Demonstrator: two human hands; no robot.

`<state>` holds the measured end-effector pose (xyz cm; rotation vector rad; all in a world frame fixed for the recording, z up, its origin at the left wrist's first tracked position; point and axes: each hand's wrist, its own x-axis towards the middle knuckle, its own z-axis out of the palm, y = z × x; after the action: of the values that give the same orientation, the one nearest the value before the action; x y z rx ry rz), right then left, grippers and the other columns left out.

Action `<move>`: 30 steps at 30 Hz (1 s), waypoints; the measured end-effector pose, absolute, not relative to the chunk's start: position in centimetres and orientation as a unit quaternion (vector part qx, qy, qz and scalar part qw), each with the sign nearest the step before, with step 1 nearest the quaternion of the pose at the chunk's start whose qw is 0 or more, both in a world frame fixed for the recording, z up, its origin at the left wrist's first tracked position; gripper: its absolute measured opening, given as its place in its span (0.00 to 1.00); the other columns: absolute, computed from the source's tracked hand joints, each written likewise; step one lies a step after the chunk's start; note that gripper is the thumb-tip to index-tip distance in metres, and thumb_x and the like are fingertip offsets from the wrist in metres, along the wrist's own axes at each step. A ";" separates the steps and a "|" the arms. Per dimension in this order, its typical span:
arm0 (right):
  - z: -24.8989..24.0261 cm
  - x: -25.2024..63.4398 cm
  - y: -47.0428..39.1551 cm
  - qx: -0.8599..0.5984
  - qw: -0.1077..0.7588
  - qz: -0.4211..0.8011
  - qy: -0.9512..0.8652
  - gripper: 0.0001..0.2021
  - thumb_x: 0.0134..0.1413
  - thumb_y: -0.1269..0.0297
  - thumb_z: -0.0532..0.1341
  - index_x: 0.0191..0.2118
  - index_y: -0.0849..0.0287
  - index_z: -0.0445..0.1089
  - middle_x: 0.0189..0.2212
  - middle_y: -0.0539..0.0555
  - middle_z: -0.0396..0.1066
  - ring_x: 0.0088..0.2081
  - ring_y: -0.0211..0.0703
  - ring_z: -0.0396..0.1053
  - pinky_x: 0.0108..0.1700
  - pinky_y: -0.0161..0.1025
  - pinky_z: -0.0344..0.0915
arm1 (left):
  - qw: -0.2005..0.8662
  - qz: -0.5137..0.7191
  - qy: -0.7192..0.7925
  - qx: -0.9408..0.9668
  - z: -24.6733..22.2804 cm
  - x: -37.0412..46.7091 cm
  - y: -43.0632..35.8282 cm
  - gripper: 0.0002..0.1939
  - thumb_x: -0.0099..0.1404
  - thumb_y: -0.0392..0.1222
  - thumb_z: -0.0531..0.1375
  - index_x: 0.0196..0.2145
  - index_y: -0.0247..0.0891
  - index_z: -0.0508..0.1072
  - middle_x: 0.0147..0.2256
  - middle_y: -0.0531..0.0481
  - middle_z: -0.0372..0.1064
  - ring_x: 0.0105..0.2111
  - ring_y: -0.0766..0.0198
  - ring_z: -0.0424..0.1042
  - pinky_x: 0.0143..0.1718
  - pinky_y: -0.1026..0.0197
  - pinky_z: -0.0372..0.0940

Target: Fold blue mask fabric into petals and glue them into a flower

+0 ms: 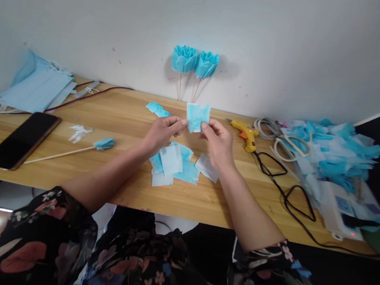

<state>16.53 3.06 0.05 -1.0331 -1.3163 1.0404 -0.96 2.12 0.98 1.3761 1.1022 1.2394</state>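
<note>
A small blue piece of mask fabric is held up above the table between my two hands. My left hand pinches its lower left edge, and my right hand pinches its lower right side. Beneath them lies a loose pile of cut blue and white fabric squares, with a separate whitish square by my right wrist. Just beyond my left hand rests a ruffled blue strip. To the left lies a stick with a small blue bud at its tip.
Two blue fabric flowers on sticks lean against the wall. A yellow glue gun, scissors, a heap of fabric scraps and a power strip with a black cord are right. A phone and stacked masks are left.
</note>
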 end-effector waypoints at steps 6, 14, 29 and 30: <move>-0.2 16.3 3.0 -0.424 0.558 0.455 -0.549 0.08 0.53 0.56 0.66 0.31 0.55 0.74 0.28 0.48 0.71 0.31 0.37 0.66 0.37 0.37 0.66 | 0.493 0.486 0.462 0.554 0.8 -0.8 2.1 0.15 0.56 0.51 0.68 0.26 0.38 0.72 0.23 0.55 0.62 0.24 0.70 0.57 0.27 0.64 0.54; -0.1 16.6 3.3 -0.435 0.547 0.434 -0.569 0.09 0.53 0.55 0.67 0.33 0.54 0.77 0.28 0.48 0.73 0.31 0.38 0.65 0.36 0.38 0.67 | 0.471 0.496 0.467 0.560 0.8 -1.1 2.4 0.17 0.56 0.50 0.68 0.21 0.38 0.68 0.21 0.55 0.61 0.24 0.69 0.57 0.27 0.63 0.53; -0.1 17.0 3.9 -0.433 0.540 0.441 -0.571 0.10 0.50 0.55 0.67 0.35 0.55 0.80 0.27 0.49 0.73 0.30 0.38 0.65 0.35 0.38 0.66 | 0.405 0.483 0.484 0.608 0.3 -1.6 3.1 0.11 0.60 0.43 0.63 0.24 0.37 0.69 0.23 0.54 0.65 0.25 0.69 0.60 0.29 0.63 0.55; -0.1 17.0 3.9 -0.431 0.540 0.445 -0.570 0.10 0.50 0.55 0.67 0.35 0.55 0.80 0.27 0.48 0.72 0.30 0.37 0.65 0.35 0.37 0.66 | 0.401 0.483 0.484 0.609 0.3 -1.6 3.2 0.10 0.59 0.43 0.63 0.23 0.37 0.69 0.23 0.54 0.65 0.25 0.69 0.60 0.30 0.63 0.55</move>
<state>17.02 3.89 -0.15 -1.0239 -1.3547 1.0579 -1.62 3.16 0.26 1.5401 1.2230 1.2222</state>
